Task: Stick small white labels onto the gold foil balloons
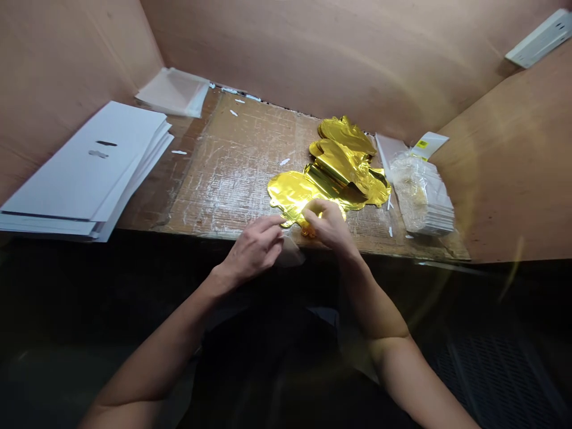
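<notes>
A flat gold foil balloon (292, 189) with a rounded, lobed outline lies at the table's front edge. My left hand (257, 247) is closed, its thumb and forefinger pinching the near edge of this foil. My right hand (329, 226) bends over the same balloon from the right, fingers curled together on its near part; the fingertips' exact hold is partly hidden. Below the foil, a translucent plastic piece (290, 253) juts past the table edge beside my left hand; whether that hand holds it, I cannot tell. More folded gold foil balloons (344, 143) are heaped just behind.
White cards (84, 161) with cut-out hang holes are stacked at left. Clear plastic bags (174, 92) lie in the back left corner. At right stands a plastic-wrapped pile of packets (422, 190). Wooden panels (313, 53) enclose the table (223, 161); a power strip (538, 39) hangs upper right.
</notes>
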### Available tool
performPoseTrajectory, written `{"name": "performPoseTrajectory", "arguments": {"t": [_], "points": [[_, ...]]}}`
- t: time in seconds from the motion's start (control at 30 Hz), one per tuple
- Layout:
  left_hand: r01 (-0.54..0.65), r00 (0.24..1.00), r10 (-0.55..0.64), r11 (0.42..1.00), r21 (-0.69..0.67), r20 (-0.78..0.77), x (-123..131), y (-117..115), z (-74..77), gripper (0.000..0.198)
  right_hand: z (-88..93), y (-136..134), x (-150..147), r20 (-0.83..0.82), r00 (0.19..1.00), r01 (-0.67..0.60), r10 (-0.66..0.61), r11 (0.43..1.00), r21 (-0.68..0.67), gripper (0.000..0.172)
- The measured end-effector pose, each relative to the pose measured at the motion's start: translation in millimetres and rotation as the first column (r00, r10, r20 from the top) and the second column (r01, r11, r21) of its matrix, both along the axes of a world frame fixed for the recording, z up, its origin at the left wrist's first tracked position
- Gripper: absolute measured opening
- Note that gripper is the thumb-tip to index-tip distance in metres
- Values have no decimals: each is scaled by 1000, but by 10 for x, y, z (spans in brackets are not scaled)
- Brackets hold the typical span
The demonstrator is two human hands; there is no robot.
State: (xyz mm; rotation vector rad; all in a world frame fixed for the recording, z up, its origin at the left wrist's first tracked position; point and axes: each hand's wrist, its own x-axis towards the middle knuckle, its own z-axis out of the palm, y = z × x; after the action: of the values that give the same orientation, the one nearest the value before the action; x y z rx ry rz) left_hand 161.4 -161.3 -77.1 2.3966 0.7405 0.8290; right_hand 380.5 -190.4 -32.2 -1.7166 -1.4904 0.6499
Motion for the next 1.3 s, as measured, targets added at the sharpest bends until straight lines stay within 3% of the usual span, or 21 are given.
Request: {"name": "performPoseTrajectory", "arguments": {"t": [0.07, 0.13, 0.23, 0.33, 0.47, 0.73, 0.9, 1.0, 1.1, 1.17, 1.23, 1.27, 1.3], "points": [[81, 992, -69, 990, 115, -105, 27, -8, -62, 20, -84, 106, 24, 86, 996, 6, 4, 993, -121, 17], [94, 982, -67, 985, 147, -179, 56, -15, -115, 26, -164, 159, -7, 331, 944, 74, -16, 984, -163, 20], [89, 978, -58, 984, 152, -200, 75, -21, -153, 31, -218, 155, -59, 690, 720, 181, -79, 981, -75, 31], [99, 977, -65, 982, 162, -204, 69, -17, -152, 31, -206, 157, -39, 781, 611, 185, -129, 983, 18, 37], [95, 979, -59, 979, 178, -198, 65, -9, -148, 28, -172, 264, 34, 767, 641, 81, 25, 992, -100, 45], [103, 979, -69, 980, 173, -192, 62, -5, -152, 29, -173, 330, 89, 748, 662, 68, 39, 991, -112, 43], [123, 976, -86, 976, 181, -202, 39, 3, -151, 32, -202, 296, 194, 571, 796, -156, 200, 980, -127, 35], [150, 973, -108, 968, 203, -204, 62, 18, -135, 25, -210, 313, 231, 421, 872, -195, 249, 967, -166, 39], [181, 964, -136, 965, 191, -230, 129, 43, -108, 24, -117, 373, 305, 335, 897, -237, 287, 954, -182, 39], [189, 959, -152, 972, 141, -239, 171, 65, -93, 29, 71, 454, 478, 306, 900, -262, 310, 947, -186, 35], [157, 972, -147, 986, 46, -184, 186, 91, -75, 37, 364, 551, 796, 346, 913, -145, 215, 965, -217, 28], [128, 983, -131, 991, -29, -127, 180, 106, -63, 42, 528, 589, 993, 404, 908, -15, 113, 971, -239, 26], [94, 993, -101, 989, -118, -53, 165, 123, -49, 46, 687, 609, 1191, 529, 843, 228, -92, 954, -196, 25]]}}
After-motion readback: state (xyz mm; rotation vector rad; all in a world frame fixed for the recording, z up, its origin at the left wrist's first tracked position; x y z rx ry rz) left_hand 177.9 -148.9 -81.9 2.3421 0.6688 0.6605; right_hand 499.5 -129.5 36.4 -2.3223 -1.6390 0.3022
